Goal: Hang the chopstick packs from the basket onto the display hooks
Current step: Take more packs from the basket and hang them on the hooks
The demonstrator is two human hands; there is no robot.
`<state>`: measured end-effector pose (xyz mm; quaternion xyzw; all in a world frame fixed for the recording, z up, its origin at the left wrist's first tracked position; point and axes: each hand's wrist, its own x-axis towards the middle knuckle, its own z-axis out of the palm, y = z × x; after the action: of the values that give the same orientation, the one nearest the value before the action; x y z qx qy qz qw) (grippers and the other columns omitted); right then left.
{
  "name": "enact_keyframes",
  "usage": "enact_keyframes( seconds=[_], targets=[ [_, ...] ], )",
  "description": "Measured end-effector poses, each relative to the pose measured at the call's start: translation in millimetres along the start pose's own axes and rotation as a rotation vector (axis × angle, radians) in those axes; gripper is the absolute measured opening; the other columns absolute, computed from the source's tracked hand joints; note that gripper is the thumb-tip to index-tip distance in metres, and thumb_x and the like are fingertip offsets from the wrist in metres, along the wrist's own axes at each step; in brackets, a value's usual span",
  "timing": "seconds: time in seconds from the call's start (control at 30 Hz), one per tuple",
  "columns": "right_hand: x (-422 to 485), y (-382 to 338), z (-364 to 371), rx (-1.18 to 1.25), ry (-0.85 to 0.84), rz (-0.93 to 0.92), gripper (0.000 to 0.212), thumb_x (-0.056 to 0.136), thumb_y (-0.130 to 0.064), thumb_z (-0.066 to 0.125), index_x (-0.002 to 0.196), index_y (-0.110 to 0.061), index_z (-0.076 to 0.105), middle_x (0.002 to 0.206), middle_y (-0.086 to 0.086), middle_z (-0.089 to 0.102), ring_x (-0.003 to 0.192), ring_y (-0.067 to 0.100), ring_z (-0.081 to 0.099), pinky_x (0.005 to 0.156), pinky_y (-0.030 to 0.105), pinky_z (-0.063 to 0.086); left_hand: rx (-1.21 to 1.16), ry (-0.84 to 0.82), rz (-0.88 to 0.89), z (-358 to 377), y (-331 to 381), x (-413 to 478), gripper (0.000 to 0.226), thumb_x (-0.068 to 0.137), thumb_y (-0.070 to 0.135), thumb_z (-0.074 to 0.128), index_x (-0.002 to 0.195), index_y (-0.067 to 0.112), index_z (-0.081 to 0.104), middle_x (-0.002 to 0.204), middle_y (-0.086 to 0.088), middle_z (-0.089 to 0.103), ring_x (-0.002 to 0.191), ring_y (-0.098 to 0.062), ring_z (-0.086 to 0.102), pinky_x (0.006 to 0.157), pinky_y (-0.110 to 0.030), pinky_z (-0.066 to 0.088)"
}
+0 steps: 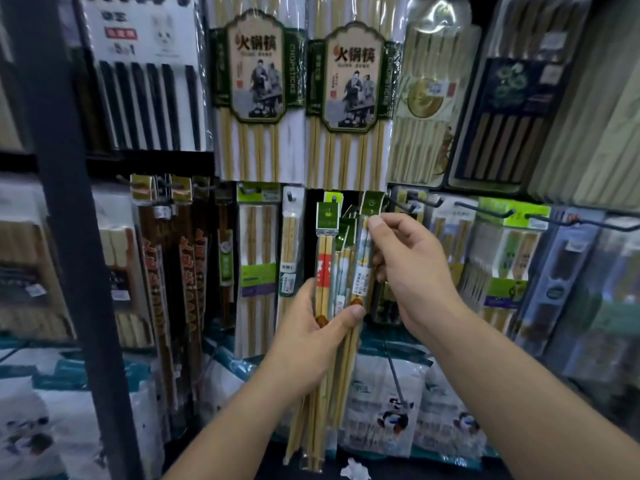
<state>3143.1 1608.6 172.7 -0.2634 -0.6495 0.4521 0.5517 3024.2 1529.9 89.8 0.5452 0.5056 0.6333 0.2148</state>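
Observation:
My left hand grips a bundle of slim chopstick packs upright in front of the shelf, thumb across their fronts. Each pack is clear plastic with a green header card. My right hand pinches the green header of one pack at the bundle's right side, lifting it near a black display hook. The header's hole is just left of the hook's tip; the two look apart. The basket is out of sight.
Black hooks jut out to the right along the same rail. Large hotpot chopstick packs hang above. Hung packs fill the row left and right. A dark shelf post stands left. Bagged goods lie below.

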Motion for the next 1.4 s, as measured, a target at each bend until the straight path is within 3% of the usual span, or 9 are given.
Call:
enact_keyframes(
  seconds=[0.17,0.4,0.5,0.57,0.7,0.97,1.13,1.33,1.4],
  targets=[
    [4,-1,-3,0.013,0.023,0.013,0.01,0.1,-0.029,0.062,0.092,-0.027,0.068,0.077,-0.006,0.056,0.071,0.011,0.052,0.066,0.028,0.044,-0.018,-0.016,-0.031,1,-4,7,0.032,0.091,0.04,0.074,0.119,0.044,0.059,0.107,0.027,0.072,0.096,0.007,0.069,0.073,-0.005,0.05],
    [15,-1,-1,0.044,0.071,0.003,0.04,0.101,-0.032,0.06,0.062,-0.027,0.063,0.065,-0.002,0.044,0.065,0.013,0.043,0.067,0.032,0.041,-0.05,-0.027,-0.039,3,-2,9,0.028,0.087,0.054,0.07,0.114,0.052,0.061,0.108,0.026,0.073,0.098,0.006,0.069,0.075,-0.006,0.05],
    [20,2,0,0.04,0.097,-0.01,0.041,0.101,-0.03,0.059,0.06,-0.025,0.057,0.062,-0.001,0.041,0.06,0.011,0.04,0.065,0.03,0.041,-0.094,0.016,-0.084,4,-5,11,0.027,0.09,0.052,0.067,0.115,0.045,0.062,0.105,0.017,0.076,0.096,0.0,0.072,0.078,-0.018,0.057],
    [23,6,-1,0.038,0.112,-0.014,0.038,0.102,-0.029,0.059,0.064,-0.021,0.057,0.057,-0.006,0.036,0.056,0.01,0.036,0.065,0.027,0.041,-0.172,0.022,-0.149,5,-7,10,0.02,0.098,0.038,0.066,0.115,0.03,0.061,0.094,0.001,0.077,0.083,-0.013,0.074,0.069,-0.03,0.061],
    [27,12,-2,0.035,0.111,-0.022,0.036,0.102,-0.028,0.058,0.067,-0.017,0.057,0.057,-0.006,0.034,0.054,0.008,0.035,0.071,0.022,0.041,-0.236,0.039,-0.153,2,-5,9,0.017,0.099,0.028,0.065,0.113,0.02,0.06,0.083,-0.004,0.076,0.07,-0.018,0.072,0.06,-0.026,0.058],
    [31,11,3,0.039,0.159,-0.048,0.05,0.1,-0.024,0.06,0.051,-0.025,0.052,0.055,-0.006,0.035,0.052,0.008,0.033,0.063,0.02,0.042,-0.247,0.032,-0.125,-1,-4,9,0.016,0.099,0.027,0.066,0.113,0.022,0.06,0.082,-0.002,0.076,0.07,-0.016,0.072,0.06,-0.027,0.058],
    [34,18,3,0.011,0.188,-0.062,0.044,0.099,-0.022,0.061,0.057,-0.018,0.051,0.05,-0.01,0.034,0.048,0.006,0.033,0.055,0.01,0.045,-0.238,0.027,-0.119,-1,-6,8,0.014,0.099,0.028,0.066,0.112,0.024,0.061,0.083,-0.002,0.075,0.072,-0.018,0.072,0.062,-0.029,0.059],
    [43,30,4,-0.098,0.219,-0.08,0.036,0.1,-0.026,0.061,0.074,-0.001,0.064,0.049,-0.014,0.04,0.049,0.002,0.041,0.053,0.003,0.042,-0.247,0.029,-0.112,0,-4,8,0.009,0.098,0.028,0.067,0.106,0.033,0.065,0.086,-0.001,0.075,0.072,-0.017,0.072,0.062,-0.027,0.059],
    [44,31,3,-0.132,0.212,-0.08,0.03,0.1,-0.029,0.062,0.078,-0.01,0.071,0.055,-0.012,0.05,0.052,-0.001,0.047,0.054,0.005,0.043,-0.245,0.032,-0.113,0,-3,7,0.013,0.096,0.03,0.071,0.1,0.042,0.067,0.09,0.002,0.075,0.074,-0.018,0.073,0.063,-0.029,0.059]
  ],
)
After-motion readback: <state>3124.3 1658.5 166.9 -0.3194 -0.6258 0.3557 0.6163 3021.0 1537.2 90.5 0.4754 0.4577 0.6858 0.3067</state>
